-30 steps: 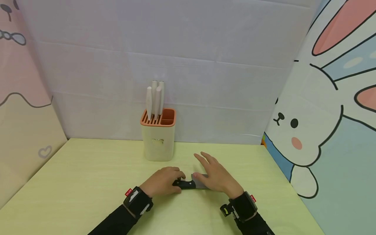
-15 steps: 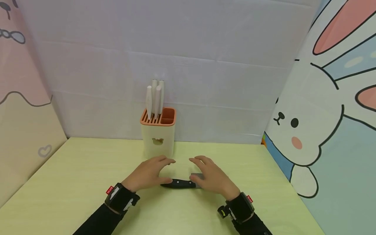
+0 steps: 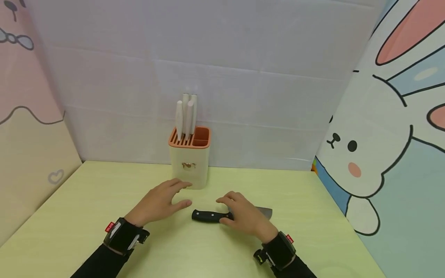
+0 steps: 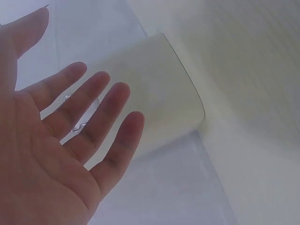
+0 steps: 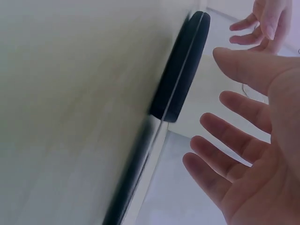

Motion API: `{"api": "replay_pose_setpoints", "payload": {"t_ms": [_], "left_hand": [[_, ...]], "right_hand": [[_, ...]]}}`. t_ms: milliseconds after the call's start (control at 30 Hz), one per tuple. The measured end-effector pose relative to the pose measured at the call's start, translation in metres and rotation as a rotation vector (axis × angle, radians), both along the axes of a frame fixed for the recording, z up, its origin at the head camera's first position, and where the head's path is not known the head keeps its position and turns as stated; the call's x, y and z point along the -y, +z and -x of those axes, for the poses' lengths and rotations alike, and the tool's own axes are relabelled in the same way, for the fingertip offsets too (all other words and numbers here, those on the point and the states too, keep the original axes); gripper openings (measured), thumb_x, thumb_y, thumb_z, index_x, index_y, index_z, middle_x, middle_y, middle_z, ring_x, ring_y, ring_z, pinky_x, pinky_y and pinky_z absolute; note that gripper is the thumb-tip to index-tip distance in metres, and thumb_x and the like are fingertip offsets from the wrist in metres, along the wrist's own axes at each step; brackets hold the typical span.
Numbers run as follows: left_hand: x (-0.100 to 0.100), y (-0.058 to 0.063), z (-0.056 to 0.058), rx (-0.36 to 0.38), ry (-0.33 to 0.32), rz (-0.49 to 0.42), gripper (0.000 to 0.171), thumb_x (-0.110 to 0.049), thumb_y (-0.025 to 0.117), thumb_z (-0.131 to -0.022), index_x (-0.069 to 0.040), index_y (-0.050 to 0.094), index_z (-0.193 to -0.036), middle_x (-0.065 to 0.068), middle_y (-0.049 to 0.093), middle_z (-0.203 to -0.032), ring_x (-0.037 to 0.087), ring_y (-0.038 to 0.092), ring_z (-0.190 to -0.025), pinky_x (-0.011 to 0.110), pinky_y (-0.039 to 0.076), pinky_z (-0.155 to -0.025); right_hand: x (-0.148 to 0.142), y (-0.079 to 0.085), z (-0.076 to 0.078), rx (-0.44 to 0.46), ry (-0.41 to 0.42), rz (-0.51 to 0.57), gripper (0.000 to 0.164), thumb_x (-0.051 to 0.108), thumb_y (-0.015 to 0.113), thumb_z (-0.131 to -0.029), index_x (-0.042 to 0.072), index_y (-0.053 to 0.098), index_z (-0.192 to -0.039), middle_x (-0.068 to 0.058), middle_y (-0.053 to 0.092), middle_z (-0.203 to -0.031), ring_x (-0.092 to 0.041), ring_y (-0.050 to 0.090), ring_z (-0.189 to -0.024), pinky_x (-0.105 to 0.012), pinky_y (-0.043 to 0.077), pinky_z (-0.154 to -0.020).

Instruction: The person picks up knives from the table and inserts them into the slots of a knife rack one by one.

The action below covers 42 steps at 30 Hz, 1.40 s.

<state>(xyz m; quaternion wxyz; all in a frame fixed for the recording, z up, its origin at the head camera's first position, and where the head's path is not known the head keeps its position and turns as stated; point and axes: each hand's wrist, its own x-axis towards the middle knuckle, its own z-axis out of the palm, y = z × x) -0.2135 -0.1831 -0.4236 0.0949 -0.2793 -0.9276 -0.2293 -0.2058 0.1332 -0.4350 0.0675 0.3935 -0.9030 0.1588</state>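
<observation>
A kitchen knife (image 3: 209,216) with a black riveted handle and a broad grey blade lies flat on the table, its handle pointing left. My right hand (image 3: 244,215) hovers over the knife where handle meets blade, hiding part of it. In the right wrist view, its fingers are spread and bent a little, apart from the black handle (image 5: 180,70). To the left of the handle is my left hand (image 3: 158,202), fingers extended and holding nothing. The left wrist view shows its palm and spread fingers in front of the cream knife block (image 4: 154,89).
The knife block (image 3: 189,166) stands upright at the back of the pale yellow table (image 3: 114,181), with an orange slotted top and several white-handled knives (image 3: 188,116) in it. A white sheet (image 3: 260,96) hangs behind, and a rabbit-print cloth (image 3: 365,166) on the right.
My left hand has let go of the knife handle and drawn back to the left. My right hand has shifted left and towards me, over the knife's handle end of the blade.
</observation>
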Motion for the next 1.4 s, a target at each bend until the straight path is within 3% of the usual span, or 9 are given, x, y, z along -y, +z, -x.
{"api": "replay_pose_setpoints", "payload": {"t_ms": [333,667,933,1400], "left_hand": [[0.003,-0.001,0.002,-0.015,-0.006,-0.022,0.060,-0.053,0.069,-0.101,-0.015,0.063,-0.146,0.004,0.065,-0.139,0.025,0.066,-0.116,0.050,0.058,-0.093],[0.004,-0.002,0.005,-0.016,-0.006,-0.034,0.061,-0.056,0.068,-0.101,-0.018,0.062,-0.148,0.004,0.064,-0.140,0.025,0.066,-0.117,0.051,0.058,-0.095],[0.006,-0.003,0.005,-0.026,-0.002,-0.033,0.060,-0.055,0.069,-0.101,-0.017,0.062,-0.147,0.003,0.065,-0.139,0.024,0.066,-0.115,0.049,0.058,-0.093],[0.008,0.003,0.004,-0.010,0.007,-0.038,0.057,-0.048,0.072,-0.101,-0.013,0.063,-0.146,0.005,0.065,-0.139,0.024,0.067,-0.113,0.048,0.059,-0.091]], "right_hand": [[0.017,-0.004,-0.008,0.006,0.007,-0.080,0.050,0.020,0.082,-0.095,0.005,0.064,-0.140,-0.007,0.063,-0.124,-0.021,0.063,-0.113,-0.035,0.056,-0.098],[0.018,-0.006,-0.007,0.009,-0.008,-0.140,0.046,0.014,0.081,-0.095,0.005,0.066,-0.137,-0.006,0.065,-0.119,-0.019,0.064,-0.105,-0.035,0.057,-0.094],[0.018,-0.004,-0.009,-0.023,0.019,-0.137,0.038,0.000,0.081,-0.092,0.005,0.070,-0.129,-0.006,0.066,-0.111,-0.021,0.065,-0.101,-0.034,0.057,-0.091],[0.015,0.002,-0.011,0.012,0.029,-0.139,0.036,-0.001,0.081,-0.091,0.005,0.071,-0.125,-0.006,0.069,-0.111,-0.021,0.066,-0.105,-0.034,0.057,-0.095]]}}
